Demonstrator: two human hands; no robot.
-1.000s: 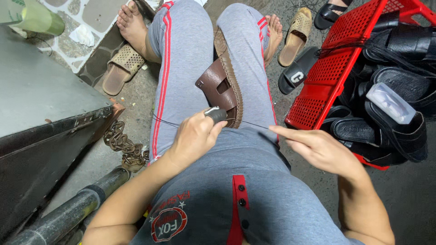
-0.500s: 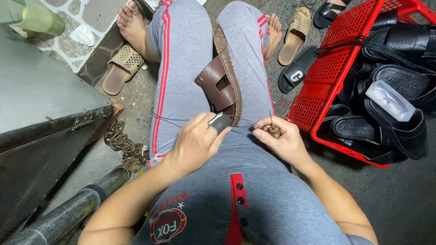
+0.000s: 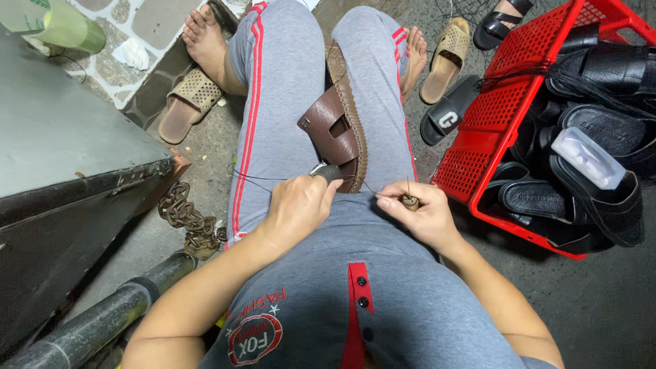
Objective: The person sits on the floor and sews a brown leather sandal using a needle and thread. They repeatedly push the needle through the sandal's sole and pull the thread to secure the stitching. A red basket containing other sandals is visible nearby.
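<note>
A brown leather sandal (image 3: 338, 130) with a stitched tan sole lies wedged between my knees, on grey trousers with red stripes. My left hand (image 3: 297, 208) is closed around a small dark-handled tool (image 3: 326, 172) whose tip meets the sandal's near end. My right hand (image 3: 417, 212) sits just right of it, gripping a small wooden-handled awl (image 3: 409, 201). A thin dark thread (image 3: 273, 179) runs leftward from the sandal across my left thigh, and on to my right hand.
A red plastic crate (image 3: 478, 130) full of black sandals stands at the right, a clear plastic box (image 3: 588, 157) on top. Loose slippers (image 3: 447, 109) lie ahead. A dark metal cabinet (image 3: 68, 171), a rusty chain (image 3: 188, 222) and a pipe (image 3: 96, 324) are at the left.
My right hand came in from the far right, closed up and now sits beside the left one at the sandal's end. The left hand stayed at the sandal.
</note>
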